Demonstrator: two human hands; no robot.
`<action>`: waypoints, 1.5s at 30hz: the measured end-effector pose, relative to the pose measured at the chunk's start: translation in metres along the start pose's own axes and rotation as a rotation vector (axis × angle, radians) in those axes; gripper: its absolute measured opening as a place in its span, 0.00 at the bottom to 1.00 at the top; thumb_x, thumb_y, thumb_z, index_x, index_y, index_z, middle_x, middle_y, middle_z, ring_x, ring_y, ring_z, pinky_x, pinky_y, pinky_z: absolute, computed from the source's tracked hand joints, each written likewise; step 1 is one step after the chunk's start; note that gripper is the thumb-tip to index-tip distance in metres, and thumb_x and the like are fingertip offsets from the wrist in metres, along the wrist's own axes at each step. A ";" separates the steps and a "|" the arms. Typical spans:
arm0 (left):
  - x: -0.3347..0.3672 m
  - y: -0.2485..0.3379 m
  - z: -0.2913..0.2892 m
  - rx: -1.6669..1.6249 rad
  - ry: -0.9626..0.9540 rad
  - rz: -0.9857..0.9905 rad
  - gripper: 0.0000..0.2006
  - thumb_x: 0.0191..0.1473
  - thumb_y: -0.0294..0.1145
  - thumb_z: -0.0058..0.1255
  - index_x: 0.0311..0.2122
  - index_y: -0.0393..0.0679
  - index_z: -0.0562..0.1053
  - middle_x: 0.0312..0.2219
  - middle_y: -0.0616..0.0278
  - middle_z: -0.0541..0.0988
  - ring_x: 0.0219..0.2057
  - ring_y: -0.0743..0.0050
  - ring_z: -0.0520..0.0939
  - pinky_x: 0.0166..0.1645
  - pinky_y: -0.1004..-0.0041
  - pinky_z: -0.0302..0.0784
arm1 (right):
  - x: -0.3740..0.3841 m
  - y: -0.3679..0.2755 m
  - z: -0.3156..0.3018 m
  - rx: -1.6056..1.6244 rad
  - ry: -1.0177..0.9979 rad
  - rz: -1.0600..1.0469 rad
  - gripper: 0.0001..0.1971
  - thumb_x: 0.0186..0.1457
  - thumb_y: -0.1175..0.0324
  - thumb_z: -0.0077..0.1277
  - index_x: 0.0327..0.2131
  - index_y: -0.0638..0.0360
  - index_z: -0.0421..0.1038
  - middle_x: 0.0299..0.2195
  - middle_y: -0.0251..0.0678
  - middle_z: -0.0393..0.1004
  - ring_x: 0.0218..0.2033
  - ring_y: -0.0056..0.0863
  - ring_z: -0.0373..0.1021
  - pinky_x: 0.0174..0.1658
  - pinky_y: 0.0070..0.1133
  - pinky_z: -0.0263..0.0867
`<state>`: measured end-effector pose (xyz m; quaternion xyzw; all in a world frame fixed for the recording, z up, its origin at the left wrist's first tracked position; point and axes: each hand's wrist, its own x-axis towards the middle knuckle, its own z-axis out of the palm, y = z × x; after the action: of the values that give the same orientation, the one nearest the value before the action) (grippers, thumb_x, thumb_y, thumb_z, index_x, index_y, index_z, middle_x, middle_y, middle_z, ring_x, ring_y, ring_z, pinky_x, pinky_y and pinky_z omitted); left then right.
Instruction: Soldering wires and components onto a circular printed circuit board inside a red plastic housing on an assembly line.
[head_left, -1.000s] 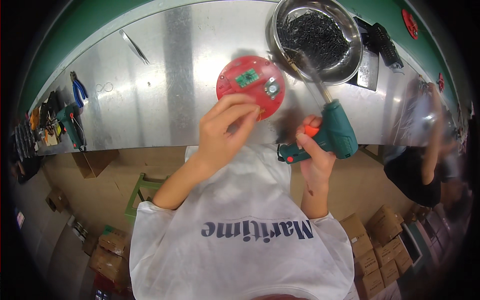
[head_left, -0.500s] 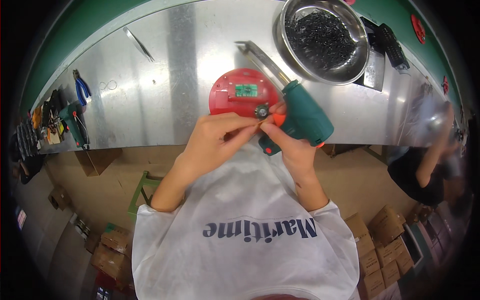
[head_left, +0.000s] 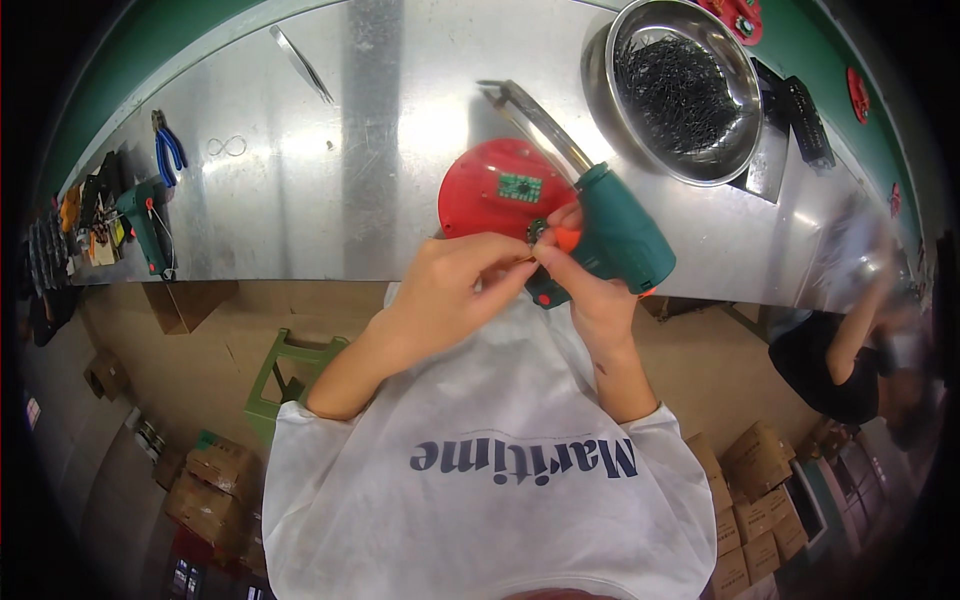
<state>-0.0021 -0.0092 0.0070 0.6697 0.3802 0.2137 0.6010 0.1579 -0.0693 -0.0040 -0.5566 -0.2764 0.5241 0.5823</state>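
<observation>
My right hand (head_left: 597, 303) is wrapped around a green soldering gun (head_left: 628, 232) with an orange trigger and a long metal tip pointing up and left. Thumb and fingers of my left hand (head_left: 450, 280) are pinched together, meeting my right fingertips. A thin orange-brown strand, perhaps a wire, shows between them; its ends are hidden. Just beyond the fingertips is a small dark round part (head_left: 537, 231), partly covered by my fingers. Behind it a red round housing (head_left: 475, 190) lies on the metal table, with a green circuit board (head_left: 520, 187) in it. The gun's tip extends above the housing, apart from the board.
A steel bowl (head_left: 612, 75) of black wire-like pieces stands at the far right beside a black device (head_left: 808, 125). Tweezers (head_left: 300, 63), blue-handled cutters (head_left: 166, 150) and another green gun (head_left: 148, 232) lie leftward. A person (head_left: 830, 365) sits at the right.
The whole view has shifted slightly, so the table items appear farther right. Both hands stay pinched together by the small round part, and the soldering gun keeps about the same pose.
</observation>
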 end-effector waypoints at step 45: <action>0.021 -0.023 0.020 0.232 0.474 0.135 0.03 0.45 0.21 0.58 0.28 0.39 0.76 0.51 0.52 0.71 0.52 0.58 0.71 0.54 0.65 0.67 | -0.060 -0.010 -0.076 -0.216 0.080 0.187 0.13 0.44 0.80 0.57 0.36 0.67 0.71 0.27 0.34 0.69 0.27 0.18 0.67 0.30 0.16 0.64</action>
<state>0.0205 -0.0064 -0.0225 0.6892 0.4866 0.3591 0.3991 0.2119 -0.1499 0.0038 -0.6597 -0.2549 0.5207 0.4783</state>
